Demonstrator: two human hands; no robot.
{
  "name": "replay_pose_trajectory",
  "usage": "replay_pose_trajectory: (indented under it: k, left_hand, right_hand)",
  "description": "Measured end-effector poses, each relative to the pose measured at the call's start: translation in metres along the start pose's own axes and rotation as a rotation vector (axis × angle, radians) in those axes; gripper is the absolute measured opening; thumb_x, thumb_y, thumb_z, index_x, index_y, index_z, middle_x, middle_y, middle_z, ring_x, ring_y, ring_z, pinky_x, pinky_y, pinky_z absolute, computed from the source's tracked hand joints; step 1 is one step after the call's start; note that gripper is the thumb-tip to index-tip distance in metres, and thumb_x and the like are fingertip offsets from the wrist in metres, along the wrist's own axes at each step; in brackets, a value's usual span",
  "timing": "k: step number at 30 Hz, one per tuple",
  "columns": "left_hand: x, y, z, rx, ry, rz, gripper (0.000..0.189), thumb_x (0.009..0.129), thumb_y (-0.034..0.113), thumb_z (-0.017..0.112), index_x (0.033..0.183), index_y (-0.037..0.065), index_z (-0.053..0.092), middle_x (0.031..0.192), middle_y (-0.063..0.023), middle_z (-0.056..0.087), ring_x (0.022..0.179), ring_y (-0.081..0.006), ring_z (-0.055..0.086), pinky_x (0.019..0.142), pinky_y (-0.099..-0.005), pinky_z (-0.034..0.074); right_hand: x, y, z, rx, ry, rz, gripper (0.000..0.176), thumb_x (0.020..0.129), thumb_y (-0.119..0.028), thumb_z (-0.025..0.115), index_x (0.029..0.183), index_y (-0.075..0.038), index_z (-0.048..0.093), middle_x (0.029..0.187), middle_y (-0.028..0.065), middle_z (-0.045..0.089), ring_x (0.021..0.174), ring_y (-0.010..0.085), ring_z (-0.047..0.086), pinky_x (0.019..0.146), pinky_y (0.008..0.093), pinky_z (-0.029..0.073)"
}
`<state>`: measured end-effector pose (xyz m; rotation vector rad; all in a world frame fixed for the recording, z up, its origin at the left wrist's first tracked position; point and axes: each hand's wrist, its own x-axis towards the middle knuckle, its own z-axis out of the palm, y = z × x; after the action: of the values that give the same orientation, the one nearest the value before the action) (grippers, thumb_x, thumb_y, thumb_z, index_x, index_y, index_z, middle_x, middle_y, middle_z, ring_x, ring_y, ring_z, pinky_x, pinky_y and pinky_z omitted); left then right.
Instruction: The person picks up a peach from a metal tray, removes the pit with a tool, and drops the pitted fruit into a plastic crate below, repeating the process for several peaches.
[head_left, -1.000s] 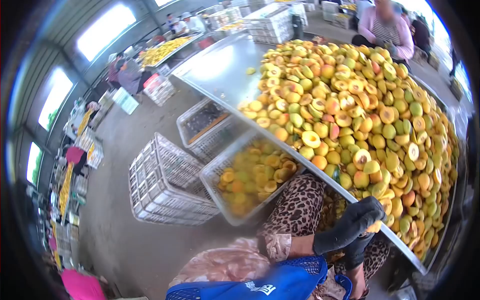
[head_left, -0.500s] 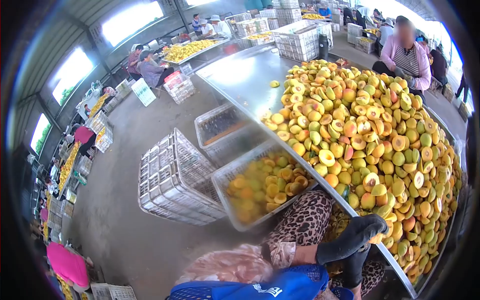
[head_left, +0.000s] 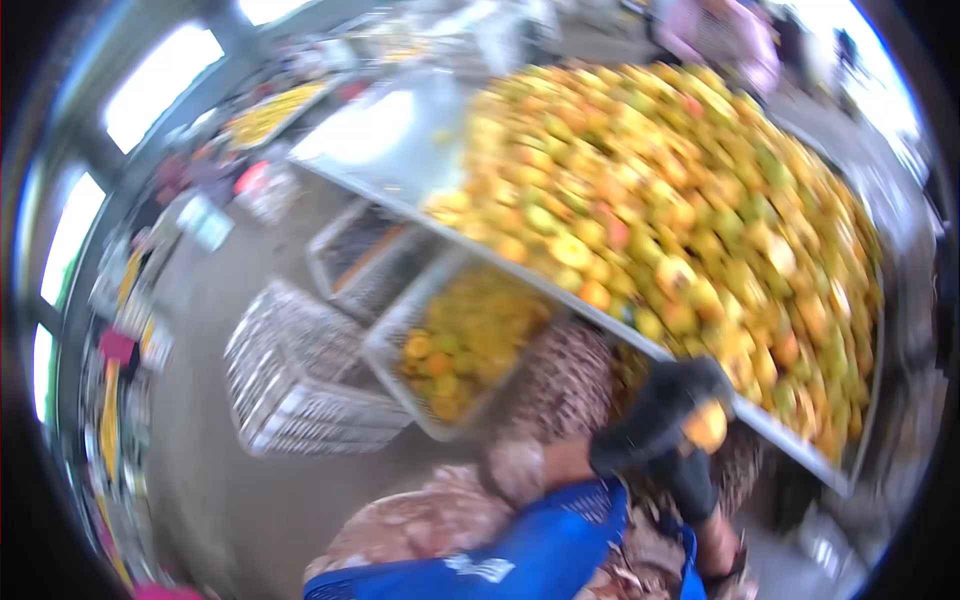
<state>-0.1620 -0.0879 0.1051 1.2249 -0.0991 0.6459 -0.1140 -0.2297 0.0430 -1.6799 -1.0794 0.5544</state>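
My left hand, in a dark glove, is closed around a yellow-orange peach beside the table's near edge. Just below it is my right hand, also gloved, close under the peach; motion blur and the left hand hide its fingers. Right past both hands, a big heap of halved peaches covers most of the metal table.
Left of my legs stands a white crate with peach halves in it. Beyond it is another crate with dark contents. An overturned-looking white crate lies farther left. Across the table sits a person in pink.
The view has swung, so the table sits farther left and higher, and is blurred. My hands have drawn back from the table edge, and the peach in them shows more.
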Motion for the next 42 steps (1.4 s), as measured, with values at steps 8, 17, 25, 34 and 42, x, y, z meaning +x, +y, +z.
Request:
replay_pose_trajectory:
  k: [8, 17, 25, 34, 42]
  left_hand:
    - [0.017, 0.058, 0.024, 0.392, -0.335, 0.222, 0.032, 0.100, 0.021, 0.056, 0.083, -0.005, 0.064, 0.083, -0.0163, 0.069, 0.076, -0.0251, 0.067, 0.072, -0.0370, 0.054]
    - [0.007, 0.036, 0.004, 0.441, -0.436, -0.026, 0.037, 0.103, 0.026, 0.058, 0.084, -0.006, 0.065, 0.084, -0.0163, 0.070, 0.078, -0.0277, 0.068, 0.076, -0.0357, 0.052]
    - [0.008, 0.007, -0.057, -0.248, 0.100, -0.593, 0.053, 0.107, 0.051, 0.045, 0.098, 0.003, 0.065, 0.087, -0.0148, 0.071, 0.082, -0.0265, 0.070, 0.073, -0.0400, 0.059]
    - [-0.070, 0.028, -0.262, 1.372, 0.398, -0.136, 0.046, 0.081, 0.009, 0.083, 0.120, -0.004, 0.061, 0.108, -0.0177, 0.072, 0.102, -0.0310, 0.070, 0.089, -0.0391, 0.058]
    - [-0.143, -0.027, -0.375, 1.632, 0.381, -0.175, 0.055, 0.091, 0.014, 0.072, 0.137, -0.011, 0.052, 0.124, -0.0242, 0.064, 0.114, -0.0285, 0.065, 0.097, -0.0373, 0.052]
  right_hand:
    - [0.012, -0.036, -0.005, 0.551, -0.202, -0.166, 0.032, 0.086, -0.010, 0.079, 0.116, -0.005, 0.068, 0.110, 0.0050, 0.070, 0.102, 0.0158, 0.065, 0.089, 0.0321, 0.054]
    - [0.006, 0.009, -0.006, 0.538, -0.397, 0.131, 0.063, 0.070, -0.025, 0.094, 0.124, -0.006, 0.066, 0.111, 0.0107, 0.071, 0.099, 0.0211, 0.065, 0.089, 0.0361, 0.055]
    - [0.022, 0.011, 0.023, -0.231, -0.136, -0.048, 0.034, 0.075, -0.035, 0.078, 0.097, -0.010, 0.072, 0.088, 0.0169, 0.073, 0.080, 0.0402, 0.070, 0.075, 0.0446, 0.057]
    - [0.023, 0.103, -0.018, -0.777, -0.148, 0.376, 0.019, 0.080, -0.024, 0.068, 0.082, -0.006, 0.077, 0.078, 0.0156, 0.073, 0.074, 0.0366, 0.072, 0.066, 0.0447, 0.058]
    - [0.013, 0.209, 0.068, -0.504, -0.103, 0.157, 0.018, 0.089, -0.024, 0.065, 0.093, -0.007, 0.072, 0.083, 0.0109, 0.071, 0.076, 0.0307, 0.068, 0.071, 0.0421, 0.055]
